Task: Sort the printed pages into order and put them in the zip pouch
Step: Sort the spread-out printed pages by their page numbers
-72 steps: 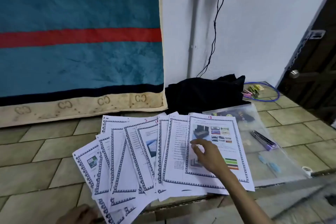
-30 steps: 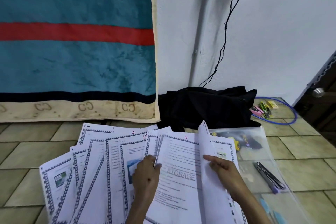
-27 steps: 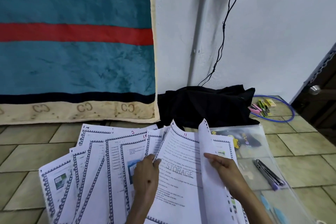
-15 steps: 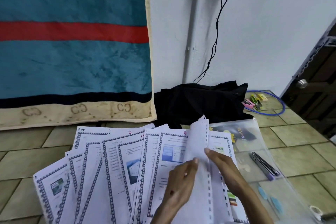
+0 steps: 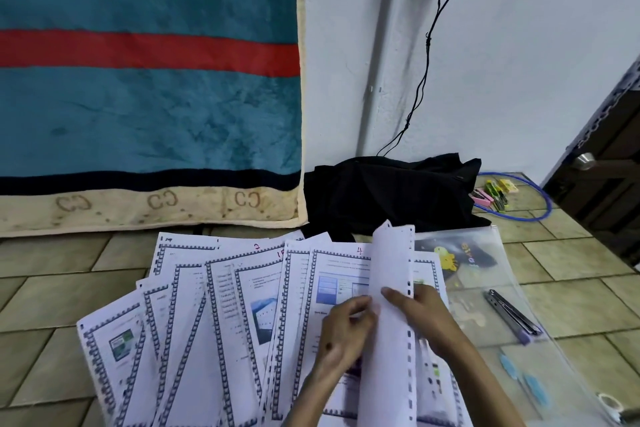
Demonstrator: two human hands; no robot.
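Several printed pages (image 5: pixel 194 333) with chequered borders and hand-written numbers lie fanned out on the tiled floor. Near the right end, one or two sheets (image 5: pixel 391 274) stand lifted on edge, their blank backs toward me. My left hand (image 5: pixel 346 329) pinches their near edge from the left, over a page marked 4. My right hand (image 5: pixel 420 317) holds them from the right. The clear zip pouch (image 5: pixel 485 291) lies flat just right of the pages, partly under them.
A pen or folded tool (image 5: pixel 512 314) and blue clips (image 5: pixel 526 380) rest on the pouch, a tape roll (image 5: pixel 607 404) by its near corner. Behind lie a black bag (image 5: pixel 391 194), coloured clips (image 5: pixel 491 192) and a blue cable ring. A blanket (image 5: pixel 149 80) hangs at left, a door at right.
My left hand slid right from the STORAGE page to the lifted sheets. That page has gone up with them, baring page 4. Both hands now hold the raised sheets.
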